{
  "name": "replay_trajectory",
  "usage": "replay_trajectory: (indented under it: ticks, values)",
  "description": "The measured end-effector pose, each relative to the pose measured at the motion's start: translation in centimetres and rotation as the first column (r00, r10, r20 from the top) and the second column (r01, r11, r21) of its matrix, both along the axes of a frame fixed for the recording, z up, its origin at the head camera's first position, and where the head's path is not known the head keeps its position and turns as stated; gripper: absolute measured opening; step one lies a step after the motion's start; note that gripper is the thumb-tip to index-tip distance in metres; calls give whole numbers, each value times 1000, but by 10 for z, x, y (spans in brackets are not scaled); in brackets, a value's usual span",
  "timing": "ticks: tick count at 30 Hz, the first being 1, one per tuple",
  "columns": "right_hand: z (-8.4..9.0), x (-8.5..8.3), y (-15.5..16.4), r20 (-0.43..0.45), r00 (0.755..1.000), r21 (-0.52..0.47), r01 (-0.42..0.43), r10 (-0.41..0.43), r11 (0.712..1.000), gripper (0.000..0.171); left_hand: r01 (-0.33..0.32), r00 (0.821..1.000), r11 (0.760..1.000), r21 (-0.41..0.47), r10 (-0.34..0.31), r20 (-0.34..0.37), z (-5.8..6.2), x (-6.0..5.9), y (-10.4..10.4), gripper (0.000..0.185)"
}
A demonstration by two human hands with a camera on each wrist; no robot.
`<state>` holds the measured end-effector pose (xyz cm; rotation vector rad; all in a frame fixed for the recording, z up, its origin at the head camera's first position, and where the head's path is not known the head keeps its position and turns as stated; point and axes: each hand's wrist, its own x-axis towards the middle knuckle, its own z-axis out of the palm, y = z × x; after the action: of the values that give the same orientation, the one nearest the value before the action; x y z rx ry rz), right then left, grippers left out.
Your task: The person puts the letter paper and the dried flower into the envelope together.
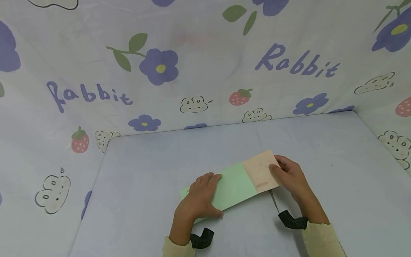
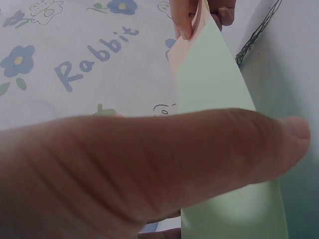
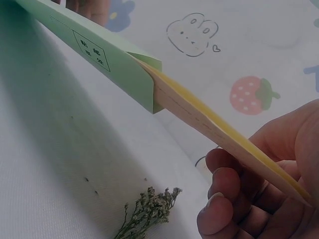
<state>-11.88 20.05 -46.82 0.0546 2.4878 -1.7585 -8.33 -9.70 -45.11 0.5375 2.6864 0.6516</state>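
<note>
A long light-green paper sleeve [image 1: 232, 185] is held slanting above the table, its right end higher in the head view. From that end sticks out a peach paper insert [image 1: 260, 171], with a yellow layer showing along its edge in the right wrist view. My left hand [image 1: 199, 196] grips the sleeve across its width, the thumb [image 2: 239, 144] lying over its face. My right hand [image 1: 290, 175] pinches the insert's outer end between thumb and fingers. Small printed characters in a box mark the underside of the sleeve [image 3: 114, 59].
A dried flower sprig [image 3: 149, 211] lies on the white tabletop [image 1: 144, 185] below the insert; its stem [image 1: 274, 201] shows near my right wrist. Patterned cloth walls [image 1: 205, 64] with flowers and rabbits rise behind and beside the table. Black wrist cameras [image 1: 203, 239] sit at both cuffs.
</note>
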Motion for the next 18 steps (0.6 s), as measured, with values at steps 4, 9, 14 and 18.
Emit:
replay_trajectory:
  ticks: [4, 9, 14, 18]
  values:
    - [0, 0, 0, -1, 1000, 0, 1, -1, 1000, 44, 2, 1000, 1000, 2, -2, 1, 1, 1, 0, 104]
    - [0, 0, -1, 2, 1000, -3, 1, -1, 1000, 44, 4, 1000, 1000, -1, -4, 0, 2, 1, 0, 104]
    - [0, 0, 0, 8, 1000, -3, -3, 3, 1000, 44, 3, 1000, 1000, -3, -3, -1, 1, 0, 0, 105]
    - [0, 0, 0, 13, 1000, -6, -5, 5, 1000, 44, 3, 1000, 1000, -5, -3, -2, 1, 0, 0, 105]
